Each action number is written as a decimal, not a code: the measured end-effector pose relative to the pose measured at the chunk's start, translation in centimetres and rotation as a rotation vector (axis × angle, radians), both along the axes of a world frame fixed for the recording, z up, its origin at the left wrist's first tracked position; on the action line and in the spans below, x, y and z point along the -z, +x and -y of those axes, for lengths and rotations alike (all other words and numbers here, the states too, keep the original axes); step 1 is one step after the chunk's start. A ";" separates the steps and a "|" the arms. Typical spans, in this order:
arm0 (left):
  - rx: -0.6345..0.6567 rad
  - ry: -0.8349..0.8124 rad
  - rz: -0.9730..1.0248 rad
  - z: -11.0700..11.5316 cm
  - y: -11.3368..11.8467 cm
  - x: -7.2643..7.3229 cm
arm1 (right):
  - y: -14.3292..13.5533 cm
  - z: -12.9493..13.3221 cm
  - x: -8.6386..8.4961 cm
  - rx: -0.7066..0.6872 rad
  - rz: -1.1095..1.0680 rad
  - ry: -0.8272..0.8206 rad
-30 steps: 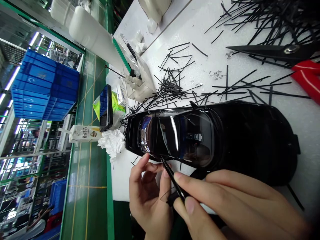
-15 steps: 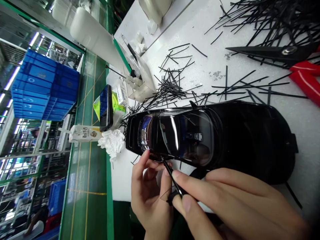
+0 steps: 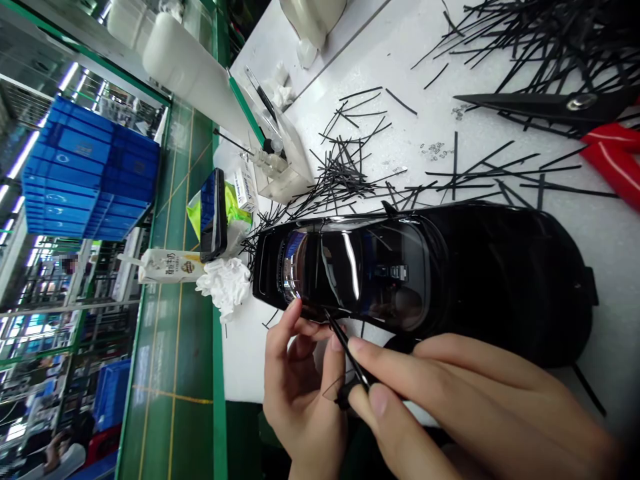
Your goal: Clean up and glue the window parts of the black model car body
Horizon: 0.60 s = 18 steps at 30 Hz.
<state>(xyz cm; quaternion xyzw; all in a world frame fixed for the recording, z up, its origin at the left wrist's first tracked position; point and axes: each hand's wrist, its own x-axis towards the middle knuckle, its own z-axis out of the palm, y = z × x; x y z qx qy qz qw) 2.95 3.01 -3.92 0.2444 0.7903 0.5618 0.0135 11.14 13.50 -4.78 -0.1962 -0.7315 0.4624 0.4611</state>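
A glossy black model car (image 3: 500,280) lies on the white table, its cabin windows facing up. My left hand (image 3: 305,387) is at the car's near side, fingertips touching the body beside the rear window; a small dark part with a clear piece shows by its thumb. Between the thumb and fingers of my right hand (image 3: 430,393) is a thin black tool (image 3: 353,357), its tip against the car's side edge near my left fingertips. What the left fingers hold, if anything, is hidden.
Thin black strips (image 3: 345,170) lie scattered behind the car, with a larger pile at the top right. Red-handled scissors (image 3: 585,103) rest there. Left of the car are a tool holder (image 3: 287,167), a phone (image 3: 214,213), crumpled tissue (image 3: 225,287) and a drink carton (image 3: 173,267).
The tool tip has shifted very slightly along the car's side edge. Both hands keep nearly the same pose, and the view has moved a little.
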 end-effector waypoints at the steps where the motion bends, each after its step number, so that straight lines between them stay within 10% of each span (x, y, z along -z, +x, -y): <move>1: -0.009 -0.002 0.003 0.0 0.0 0.0 | 0.0 -0.3 -0.2 0.002 -0.027 0.082; 13: -0.085 -0.012 0.123 0.1 0.8 0.2 | 0.3 1.1 -0.7 0.207 -0.001 0.092; 18: -0.153 -0.013 0.200 -0.3 1.6 -0.1 | 1.0 0.0 -0.5 0.052 -0.035 0.201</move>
